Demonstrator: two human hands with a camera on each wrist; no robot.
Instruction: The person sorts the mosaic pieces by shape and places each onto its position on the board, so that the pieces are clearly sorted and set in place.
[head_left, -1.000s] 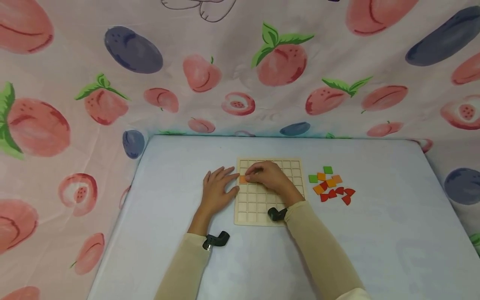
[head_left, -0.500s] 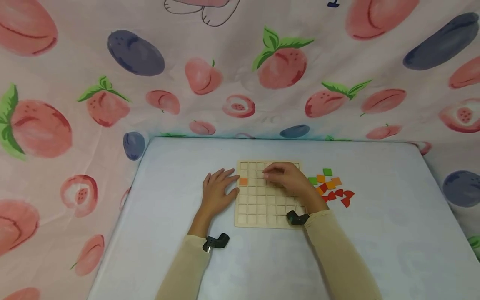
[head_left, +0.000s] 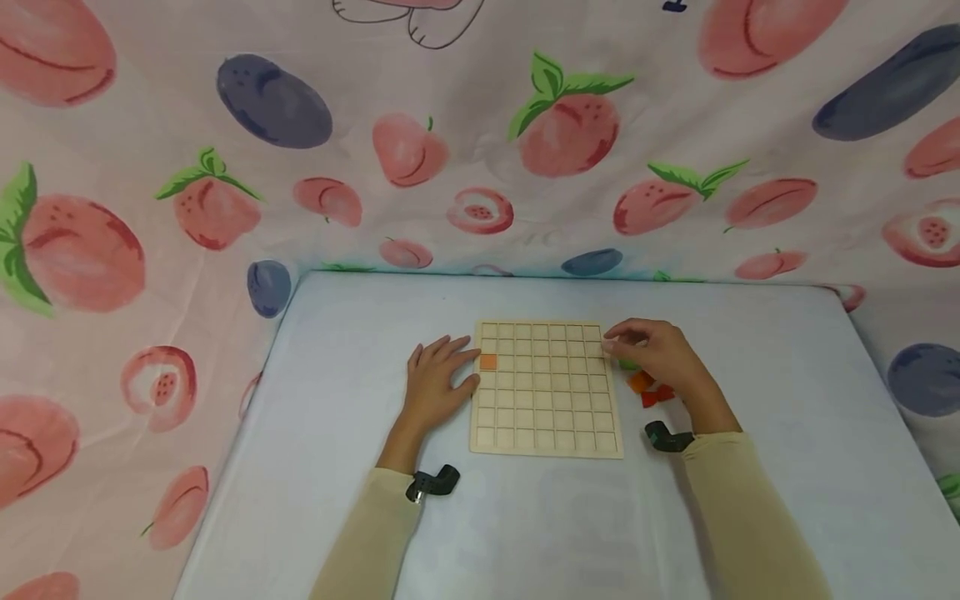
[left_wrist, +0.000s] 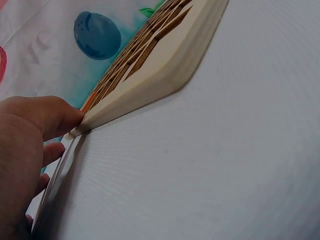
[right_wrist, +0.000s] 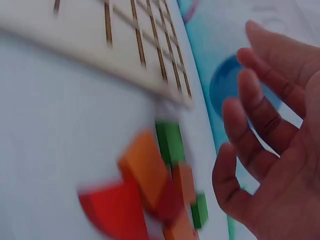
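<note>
A square wooden grid board [head_left: 547, 392] lies on the table with one orange square tile [head_left: 488, 362] in a cell of its left column. My left hand [head_left: 435, 387] rests at the board's left edge, thumb and fingertips touching it, fingers spread. Over the loose pieces right of the board hovers my right hand [head_left: 660, 354], fingers loosely bent with nothing between them in the right wrist view. Beneath it lie a green tile [right_wrist: 170, 142], an orange tile [right_wrist: 145, 162] and a red quarter-round piece [right_wrist: 115, 207]; the hand hides other pieces in the head view.
The white tabletop [head_left: 322, 375] carries the board and pieces. Behind it hangs a fruit-printed cloth [head_left: 480, 125], which also covers the left side. A black wrist camera [head_left: 435, 482] sits on the left wrist, another camera [head_left: 667, 437] on the right.
My right hand has left the orange tile in its cell and moved right across the board to above the loose pieces. The left hand stays at the board's edge.
</note>
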